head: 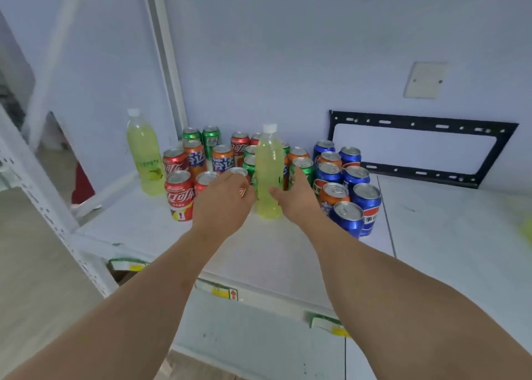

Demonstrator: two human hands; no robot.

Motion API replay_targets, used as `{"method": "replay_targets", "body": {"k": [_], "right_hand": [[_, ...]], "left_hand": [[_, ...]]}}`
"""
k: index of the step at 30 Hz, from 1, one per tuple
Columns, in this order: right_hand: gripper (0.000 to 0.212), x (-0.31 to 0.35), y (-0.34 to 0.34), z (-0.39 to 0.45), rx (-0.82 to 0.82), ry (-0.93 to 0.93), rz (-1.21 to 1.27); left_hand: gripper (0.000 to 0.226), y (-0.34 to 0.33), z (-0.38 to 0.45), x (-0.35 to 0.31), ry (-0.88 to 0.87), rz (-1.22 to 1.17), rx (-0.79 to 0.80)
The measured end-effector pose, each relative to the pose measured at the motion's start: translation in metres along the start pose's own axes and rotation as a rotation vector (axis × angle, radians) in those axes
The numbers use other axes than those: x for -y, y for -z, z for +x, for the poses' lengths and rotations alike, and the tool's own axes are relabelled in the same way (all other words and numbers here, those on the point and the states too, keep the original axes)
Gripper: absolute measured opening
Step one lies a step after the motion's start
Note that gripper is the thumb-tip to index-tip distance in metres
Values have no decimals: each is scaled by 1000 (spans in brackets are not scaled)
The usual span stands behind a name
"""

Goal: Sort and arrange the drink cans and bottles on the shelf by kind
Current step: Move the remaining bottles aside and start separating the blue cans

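Two hands reach over the white shelf [288,253] toward a yellow-green bottle [269,175] that stands upright near the middle, white cap on top, in front of the crowd of cans. The left hand [223,199] hovers just left of the bottle with its fingers loosely curled; whether its fingertips touch the bottle or the can behind them cannot be told, and it holds nothing that can be seen. The right hand [296,195] is just right of the bottle, fingers fairly straight and spread, thumb pointing at the bottle's lower half and close to it or touching; it does not wrap round it.

A second yellow-green bottle [145,156] stands upright well to the left, near the side wall. Beside it are red cans [179,195] at the front left, with orange cans [223,159] and green cans [211,139] mixed behind them. A green can [302,171] stands just behind the right hand's fingers. To the right is a cluster of blue cans [367,204], with an orange can [334,195] among them.

On the back wall to the right are a black metal frame [423,149] and, above it, a blank wall plate [425,80]. Price-tag strips [221,292] run along the shelf's front edge.
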State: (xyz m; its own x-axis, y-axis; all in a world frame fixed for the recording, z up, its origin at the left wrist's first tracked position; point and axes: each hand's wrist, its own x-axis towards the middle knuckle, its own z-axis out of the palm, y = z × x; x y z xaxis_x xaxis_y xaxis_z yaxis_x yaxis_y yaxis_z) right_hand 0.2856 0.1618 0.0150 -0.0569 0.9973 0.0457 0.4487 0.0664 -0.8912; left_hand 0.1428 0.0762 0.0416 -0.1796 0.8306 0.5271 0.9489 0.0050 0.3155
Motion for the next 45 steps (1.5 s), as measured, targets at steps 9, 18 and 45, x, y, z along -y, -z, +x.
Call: {"method": "replay_targets", "body": {"k": [9, 18, 45], "right_hand": [[78, -7, -36, 34, 28, -63, 168], [63, 16, -65, -22, -174, -237, 433], [54, 67, -123, -209, -290, -351, 844]], "left_hand": [[19, -37, 54, 38, -19, -239, -15], [21, -16, 71, 115, -254, -525, -194], [99, -35, 142, 276, 481, -807, 158]]}}
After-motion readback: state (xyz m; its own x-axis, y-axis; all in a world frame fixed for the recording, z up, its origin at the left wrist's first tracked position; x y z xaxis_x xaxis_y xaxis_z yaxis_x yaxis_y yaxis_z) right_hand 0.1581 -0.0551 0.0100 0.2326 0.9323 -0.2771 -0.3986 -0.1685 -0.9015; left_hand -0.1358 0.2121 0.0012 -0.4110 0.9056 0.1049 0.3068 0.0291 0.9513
